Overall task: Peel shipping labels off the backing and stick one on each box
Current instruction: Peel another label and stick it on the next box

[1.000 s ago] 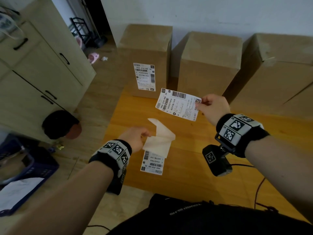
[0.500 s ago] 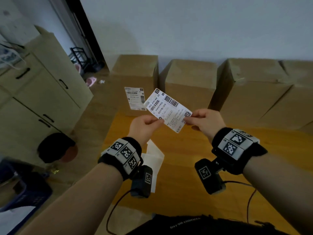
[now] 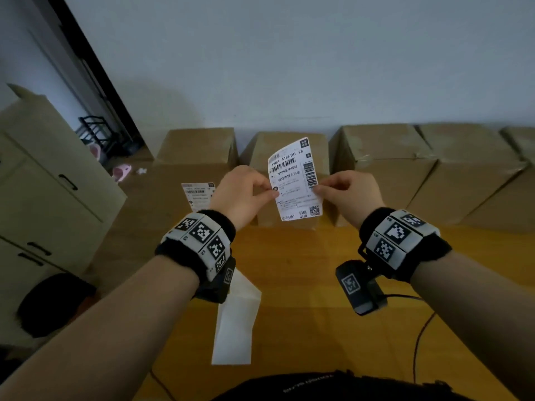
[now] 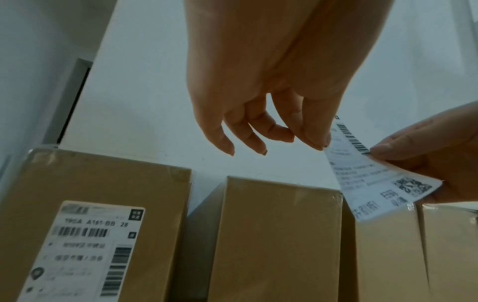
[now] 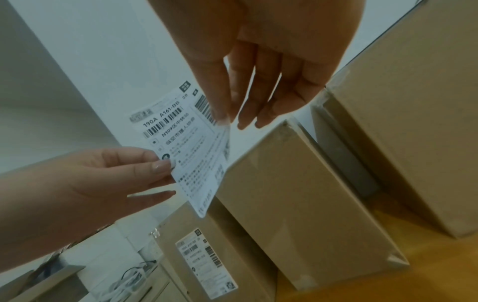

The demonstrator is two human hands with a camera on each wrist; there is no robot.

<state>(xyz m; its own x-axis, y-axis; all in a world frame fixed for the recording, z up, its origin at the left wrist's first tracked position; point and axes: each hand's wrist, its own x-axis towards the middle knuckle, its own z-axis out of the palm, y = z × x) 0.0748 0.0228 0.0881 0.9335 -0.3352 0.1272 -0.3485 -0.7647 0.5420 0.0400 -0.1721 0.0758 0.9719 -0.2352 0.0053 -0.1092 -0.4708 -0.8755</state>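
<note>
boxes sit in a row along the wall at the back of the wooden table; going largest to smallest. leftmost box already carries a stuck label, the middle box right behind the hands has a bare front, same w/ the ones to the right. next down: a blank backing sheet lies flat on the table near the left wrist. then the loose shipping label, held up in the air betw. both hands, long axis roughly upright, print facing the person, hanging in front of the bare middle box but not touching it (gap shows best in the right wrist view). left hand pinches its left edge w/ thumb and forefinger, other fingers loosely curled and free; right hand pinches the right edge the same way, spare fingers straight. both hands abt equally near the box, so the coming move looks like a straight push fwd. left wrist view shows the label's lower end curling; head view hides that.
</note>
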